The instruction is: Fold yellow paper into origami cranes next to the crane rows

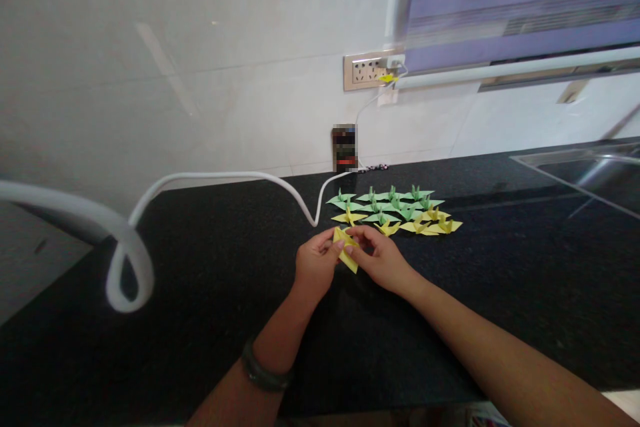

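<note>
Both of my hands meet over a dark countertop (210, 267) and pinch one piece of yellow folded paper (349, 255). My left hand (316, 262) grips its left side, fingers closed; a dark band circles that wrist. My right hand (381, 257) pinches the right side with thumb and fingers. Just beyond the hands lie several finished paper cranes (395, 210), green ones at the back and yellow ones in front, set in rows.
A white cable (225, 177) loops across the counter from the left up to a wall socket (367, 70). A small dark device (345, 147) leans against the tiled wall. A metal sink (585, 170) lies at the right.
</note>
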Demonstrator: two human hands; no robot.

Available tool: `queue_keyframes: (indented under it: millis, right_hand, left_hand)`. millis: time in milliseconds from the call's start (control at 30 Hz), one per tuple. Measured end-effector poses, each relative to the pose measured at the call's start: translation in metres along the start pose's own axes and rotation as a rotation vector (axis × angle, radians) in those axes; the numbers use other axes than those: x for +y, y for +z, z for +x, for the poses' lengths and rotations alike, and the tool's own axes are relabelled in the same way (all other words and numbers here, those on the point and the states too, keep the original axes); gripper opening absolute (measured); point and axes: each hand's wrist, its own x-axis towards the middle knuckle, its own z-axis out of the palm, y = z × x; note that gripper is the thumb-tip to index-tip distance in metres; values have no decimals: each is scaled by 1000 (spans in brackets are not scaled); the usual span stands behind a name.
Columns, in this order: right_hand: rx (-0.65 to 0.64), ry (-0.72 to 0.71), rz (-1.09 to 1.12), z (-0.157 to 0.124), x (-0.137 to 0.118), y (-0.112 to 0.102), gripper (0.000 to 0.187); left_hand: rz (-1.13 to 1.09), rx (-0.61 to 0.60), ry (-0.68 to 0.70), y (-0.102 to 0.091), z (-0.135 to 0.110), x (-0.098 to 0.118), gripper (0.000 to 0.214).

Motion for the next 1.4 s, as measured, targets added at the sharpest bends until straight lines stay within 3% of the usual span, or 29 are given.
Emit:
queue_keyframes:
  millis: [267,433,967,1033,1200,1400]
  right_hand:
    - [-201,212,349,-1,-4,5,21]
    - [-236,263,397,-3,-8,6,23]
    - [-400,394,659,-6,-15,1,39]
    - [-349,370,584,-3,-12,-1,38]
    - [26,162,288,3,-5,-3,29]
    - [86,92,-5,2,1,1,13]
  left_hand:
    - [232,34,159,0,-7,6,26]
    - [326,79,206,0,-9,9,24]
    - [349,185,199,-5,-5,4,23]
    - [292,210,170,-6,-2,1,22]
    - [202,204,91,-5,0,-3,20]
    - [214,83,97,2,-6,2,19]
